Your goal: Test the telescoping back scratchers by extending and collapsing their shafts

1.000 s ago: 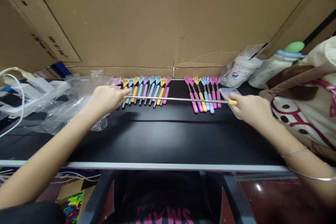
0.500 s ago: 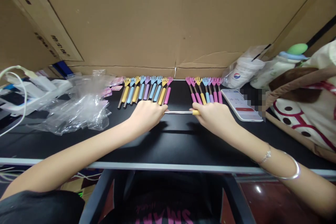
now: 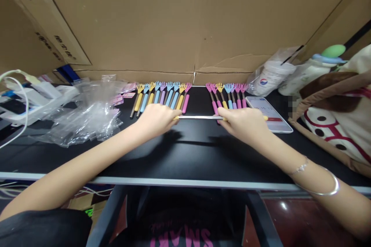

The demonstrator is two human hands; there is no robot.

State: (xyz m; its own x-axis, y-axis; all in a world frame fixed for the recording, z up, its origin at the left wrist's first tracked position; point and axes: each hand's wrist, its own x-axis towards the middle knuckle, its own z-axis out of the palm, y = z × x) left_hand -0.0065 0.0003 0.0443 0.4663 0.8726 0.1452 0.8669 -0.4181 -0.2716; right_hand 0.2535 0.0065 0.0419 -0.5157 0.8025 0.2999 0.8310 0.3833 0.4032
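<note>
A back scratcher with a thin metal rod and yellow ends is stretched level between my two hands, raised above the black desk. My left hand is closed around its left end, where a bit of yellow shows at the fingers. My right hand wraps the other end, and a yellow tip pokes out past its outer side. Behind my left hand lies a row of several back scratchers in yellow, blue, purple and pink. Another such row lies behind my right hand.
Clear plastic bags are heaped on the left, near a white power strip with cables. On the right are a phone, a bagged paper cup, a bottle and a cloth bag. Cardboard walls the back.
My hands have moved slightly apart and upward, and more of the metal rod shows between them. Yellow is now visible by the left fingers and beyond the right hand.
</note>
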